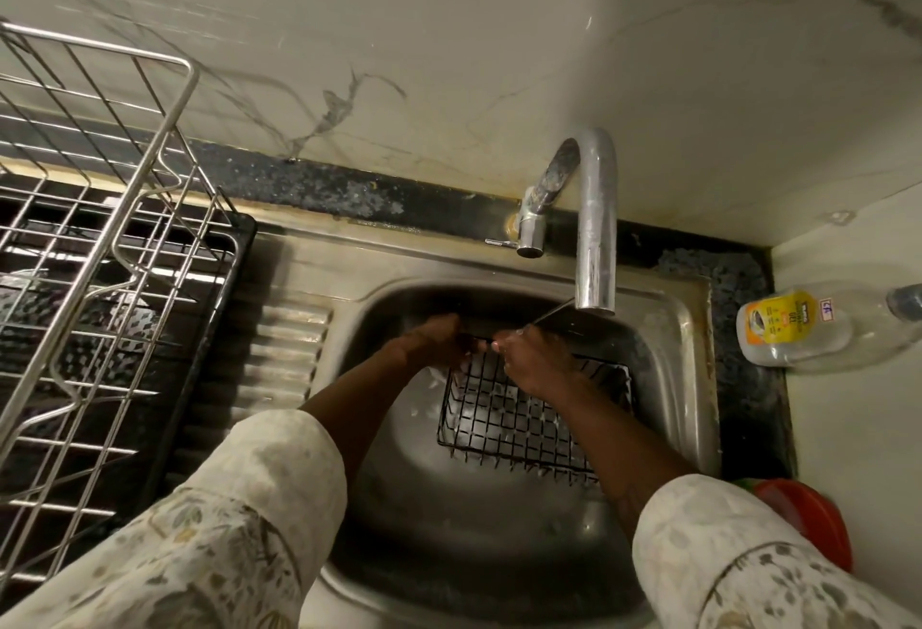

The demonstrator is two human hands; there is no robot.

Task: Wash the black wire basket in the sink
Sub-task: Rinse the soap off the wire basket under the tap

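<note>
The black wire basket lies in the steel sink, toward its right side, with white foam on some wires. My left hand grips the basket's far left rim. My right hand curls over the far rim just beside it, fingers pinching the top wire. Both hands sit under and left of the curved chrome tap. No water stream is visible from the spout.
A steel dish rack on a black tray fills the left counter beside the ribbed drainboard. A clear bottle with a yellow label lies on the right counter. A red lid sits at the sink's right front corner.
</note>
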